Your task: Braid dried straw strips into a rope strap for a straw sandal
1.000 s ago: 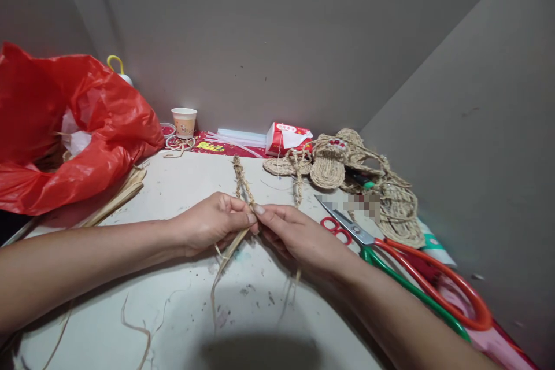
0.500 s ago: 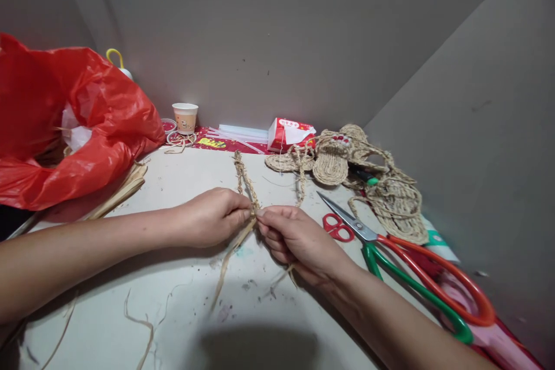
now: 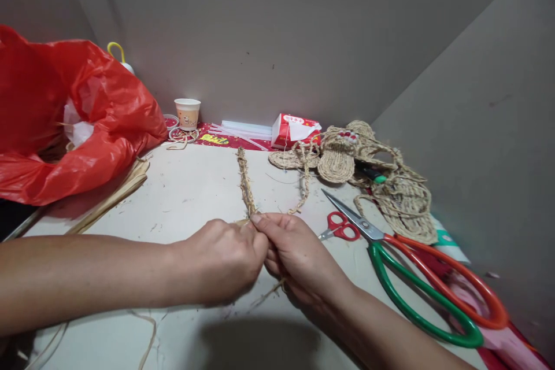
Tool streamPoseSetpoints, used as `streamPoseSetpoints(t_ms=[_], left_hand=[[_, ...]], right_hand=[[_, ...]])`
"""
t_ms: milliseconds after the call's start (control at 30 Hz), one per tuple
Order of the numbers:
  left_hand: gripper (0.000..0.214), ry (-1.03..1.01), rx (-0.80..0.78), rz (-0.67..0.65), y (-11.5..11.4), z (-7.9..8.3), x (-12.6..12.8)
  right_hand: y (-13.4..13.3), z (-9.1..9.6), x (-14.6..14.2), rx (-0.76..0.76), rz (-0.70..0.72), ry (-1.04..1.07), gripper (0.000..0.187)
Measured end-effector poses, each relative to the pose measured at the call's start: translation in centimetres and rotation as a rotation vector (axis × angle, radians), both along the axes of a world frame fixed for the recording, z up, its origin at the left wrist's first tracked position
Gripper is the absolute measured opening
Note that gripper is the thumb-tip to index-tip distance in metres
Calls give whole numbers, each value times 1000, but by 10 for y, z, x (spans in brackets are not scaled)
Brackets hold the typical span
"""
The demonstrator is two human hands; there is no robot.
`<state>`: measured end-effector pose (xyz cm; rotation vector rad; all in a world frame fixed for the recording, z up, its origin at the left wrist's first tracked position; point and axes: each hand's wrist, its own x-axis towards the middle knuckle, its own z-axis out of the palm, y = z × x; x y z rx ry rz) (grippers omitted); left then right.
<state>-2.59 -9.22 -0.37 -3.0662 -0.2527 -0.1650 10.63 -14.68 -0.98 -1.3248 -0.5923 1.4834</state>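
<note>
A braided straw cord lies on the pale table, running away from me. Both hands meet at its near end. My left hand is closed round loose straw strands there. My right hand pinches the same end with thumb and fingers pressed together; a few straw strands trail out beneath it. Where the braid passes between the hands is hidden by the fingers.
Big scissors with green and orange handles and small red scissors lie right. Woven straw sandals sit behind them. A red plastic bag, straw strips, a paper cup and a tissue pack stand at the back.
Both hands have drawn nearer to me with the braid's end. The left hand has rolled over the strands and now covers them; the loose straw tails are mostly hidden.
</note>
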Motion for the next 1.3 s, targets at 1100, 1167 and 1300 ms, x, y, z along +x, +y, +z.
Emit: streamPoseSetpoints(t_ms=[1100,1167,1300], left_hand=[[21,-40,-1821,504,53,13,16],[20,-30,-1853,479,52,11,15],[16,-26,-1842,486,50,11,15]], right_hand=[[12,13,44,204,480,-543,21],[12,15,41,234,495,-661,20],[8,16,36,246,495,-829,20]])
